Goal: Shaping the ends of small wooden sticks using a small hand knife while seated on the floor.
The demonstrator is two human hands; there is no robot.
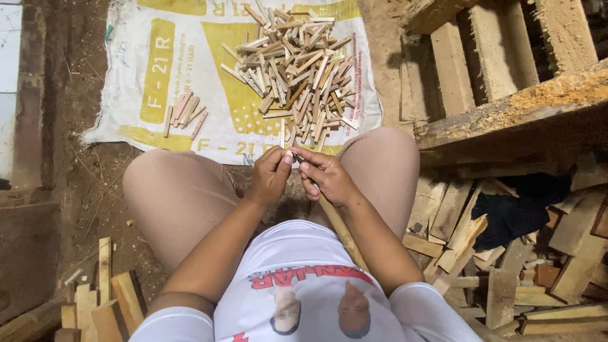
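Right hand (328,177) clamped on long wooden stick (342,231), left hand (271,174) pinching its tip, fingertips together; large pile of wood pieces (297,69) on sack (139,95) ahead.

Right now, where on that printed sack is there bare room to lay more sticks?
The sack is bare on its left part, above the small bundle of sticks, and between that bundle and the big pile of sticks. The right half is crowded by that pile.

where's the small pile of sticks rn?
Head view, upper left: the small pile lies on the sack, left of the big pile, beyond the left knee.
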